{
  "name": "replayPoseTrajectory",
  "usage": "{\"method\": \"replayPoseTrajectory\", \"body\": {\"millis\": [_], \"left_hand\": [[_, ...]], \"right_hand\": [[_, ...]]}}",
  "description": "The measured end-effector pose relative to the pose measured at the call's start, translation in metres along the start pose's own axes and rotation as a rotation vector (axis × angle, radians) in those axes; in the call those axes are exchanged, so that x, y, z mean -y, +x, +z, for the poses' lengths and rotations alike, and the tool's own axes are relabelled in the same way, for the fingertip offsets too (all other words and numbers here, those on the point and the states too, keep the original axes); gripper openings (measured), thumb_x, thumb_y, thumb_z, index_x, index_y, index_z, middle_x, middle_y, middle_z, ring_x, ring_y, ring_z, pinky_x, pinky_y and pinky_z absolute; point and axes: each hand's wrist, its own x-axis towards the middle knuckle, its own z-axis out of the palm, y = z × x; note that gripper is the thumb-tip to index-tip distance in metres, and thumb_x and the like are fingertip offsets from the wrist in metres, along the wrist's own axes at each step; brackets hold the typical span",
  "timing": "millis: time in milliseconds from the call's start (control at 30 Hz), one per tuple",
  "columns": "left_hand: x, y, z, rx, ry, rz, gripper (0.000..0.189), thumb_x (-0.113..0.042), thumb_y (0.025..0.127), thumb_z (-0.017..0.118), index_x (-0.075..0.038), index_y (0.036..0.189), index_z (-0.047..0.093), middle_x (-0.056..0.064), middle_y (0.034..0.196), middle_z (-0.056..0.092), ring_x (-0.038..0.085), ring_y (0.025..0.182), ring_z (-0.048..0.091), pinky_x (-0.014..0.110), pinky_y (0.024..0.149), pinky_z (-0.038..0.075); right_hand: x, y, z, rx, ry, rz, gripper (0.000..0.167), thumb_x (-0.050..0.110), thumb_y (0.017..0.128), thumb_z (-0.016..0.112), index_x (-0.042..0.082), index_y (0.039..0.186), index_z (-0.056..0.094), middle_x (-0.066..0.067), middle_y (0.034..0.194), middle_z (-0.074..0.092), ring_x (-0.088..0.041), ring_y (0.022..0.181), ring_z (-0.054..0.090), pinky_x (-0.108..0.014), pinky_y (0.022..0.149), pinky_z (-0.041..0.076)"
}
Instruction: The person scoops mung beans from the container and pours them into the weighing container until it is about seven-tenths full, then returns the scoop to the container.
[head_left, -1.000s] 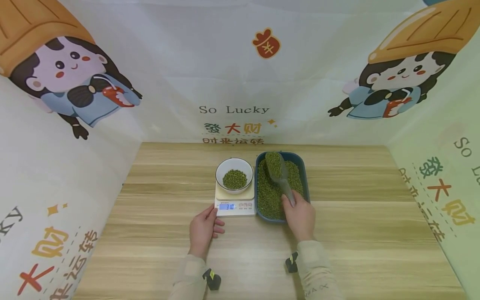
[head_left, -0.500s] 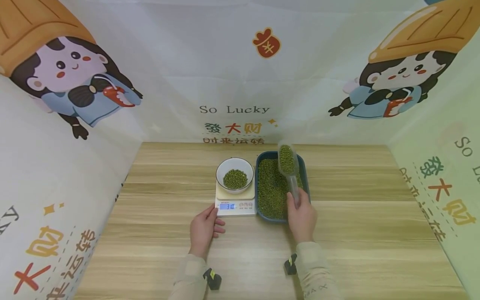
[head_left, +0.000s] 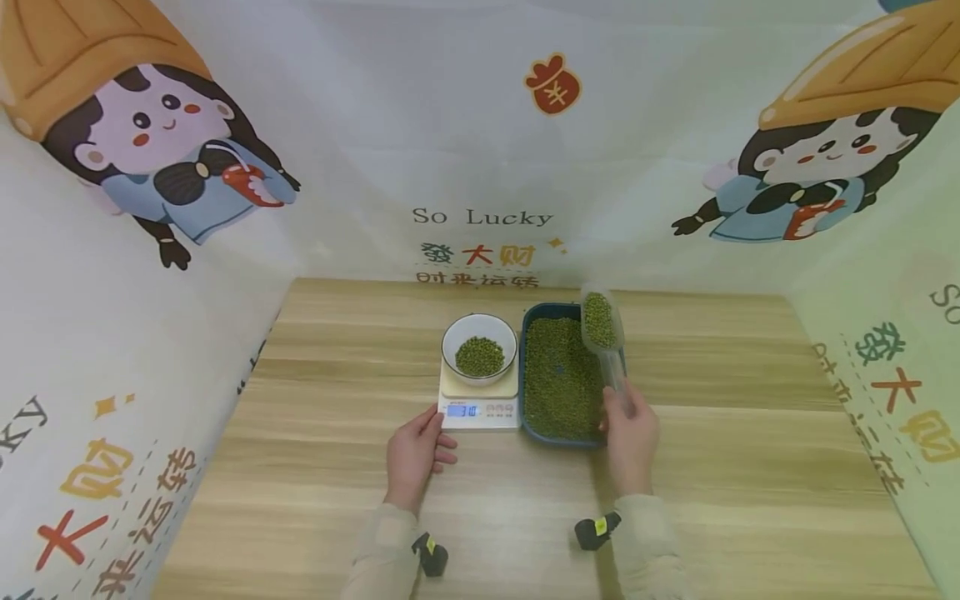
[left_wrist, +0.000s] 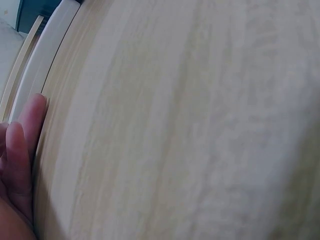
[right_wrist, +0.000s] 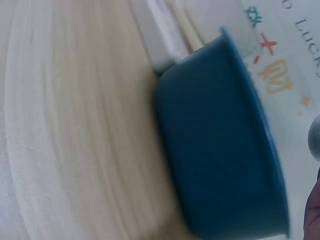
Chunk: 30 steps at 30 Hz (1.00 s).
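A clear plastic scoop (head_left: 600,321) loaded with green mung beans is gripped by its handle in my right hand (head_left: 632,429). It is raised over the right side of a blue tub (head_left: 527,417) of mung beans (head_left: 558,383). Beside the tub stands a white kitchen scale (head_left: 480,417) with a lit display. On its platform rests a white, dark-rimmed bowl (head_left: 450,342) with a small heap of beans. My left hand (head_left: 412,458) pinches the scale's front left corner, its other fingers extended along the front. In the left wrist view, fingers (left_wrist: 19,155) lie against the scale's side (left_wrist: 40,60).
The wooden table (head_left: 735,467) extends to both sides and in front of the scale and tub. Printed white sheets (head_left: 360,125) stand behind it and on both sides. A black camera mount (head_left: 597,531) sits at each wrist.
My right hand has moved the filled scoop rightwards and levelled it, from the tub's middle to its right side. My left hand stays at the scale. The head view has shifted slightly.
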Motion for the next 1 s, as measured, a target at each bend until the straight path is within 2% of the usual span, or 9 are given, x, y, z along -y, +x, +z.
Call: {"method": "replayPoseTrajectory", "body": {"millis": [167, 300, 467, 567, 733, 1000], "left_hand": [[-0.003, 0.000, 0.001, 0.007, 0.001, -0.001, 0.040, -0.036, 0.092, 0.047, -0.017, 0.127, 0.050, 0.005, 0.069, 0.065, 0.019, 0.051, 0.063, 0.027, 0.041, 0.051], [-0.003, -0.001, -0.001, 0.006, -0.004, -0.007, 0.040, -0.035, 0.092, 0.048, -0.017, 0.127, 0.050, 0.006, 0.069, 0.065, 0.020, 0.052, 0.063, 0.030, 0.043, 0.051], [-0.002, -0.001, 0.001, 0.009, -0.008, 0.002, 0.039, -0.035, 0.092, 0.048, -0.017, 0.127, 0.051, 0.006, 0.068, 0.065, 0.020, 0.052, 0.063, 0.031, 0.043, 0.052], [-0.001, -0.001, 0.001, 0.007, -0.007, 0.004, 0.040, -0.036, 0.091, 0.048, -0.017, 0.127, 0.051, 0.006, 0.068, 0.065, 0.020, 0.052, 0.063, 0.031, 0.043, 0.051], [-0.001, -0.003, 0.001, 0.006, -0.014, 0.001, 0.040, -0.035, 0.092, 0.048, -0.017, 0.127, 0.051, 0.006, 0.068, 0.065, 0.020, 0.052, 0.063, 0.027, 0.040, 0.050], [-0.001, -0.001, 0.000, 0.007, -0.005, -0.001, 0.040, -0.036, 0.091, 0.048, -0.018, 0.127, 0.051, 0.006, 0.068, 0.065, 0.019, 0.050, 0.062, 0.025, 0.039, 0.049]], "right_hand": [[0.016, -0.005, -0.011, -0.010, 0.053, -0.037, 0.038, 0.025, 0.089, 0.055, 0.012, 0.125, 0.052, -0.017, 0.080, 0.055, -0.009, 0.053, 0.047, -0.018, 0.040, 0.040], [0.032, -0.011, -0.018, 0.007, 0.072, -0.059, 0.036, 0.015, 0.089, 0.051, 0.013, 0.125, 0.051, -0.016, 0.079, 0.055, -0.010, 0.055, 0.048, -0.018, 0.042, 0.040], [0.045, -0.015, -0.023, 0.006, 0.091, -0.079, 0.030, 0.012, 0.088, 0.050, 0.010, 0.118, 0.057, -0.013, 0.078, 0.056, -0.011, 0.054, 0.047, -0.018, 0.040, 0.039], [0.050, -0.018, -0.023, 0.005, 0.114, -0.081, 0.029, 0.013, 0.088, 0.051, 0.012, 0.117, 0.058, -0.014, 0.079, 0.057, -0.010, 0.055, 0.048, -0.018, 0.041, 0.040], [0.059, -0.022, -0.021, 0.021, 0.162, -0.069, 0.035, 0.020, 0.088, 0.056, 0.013, 0.123, 0.054, -0.016, 0.082, 0.059, -0.010, 0.057, 0.050, -0.017, 0.044, 0.042], [0.072, -0.029, -0.019, 0.077, 0.141, -0.121, 0.038, 0.027, 0.089, 0.055, 0.014, 0.124, 0.052, -0.007, 0.079, 0.060, -0.010, 0.056, 0.051, -0.017, 0.043, 0.043]]}}
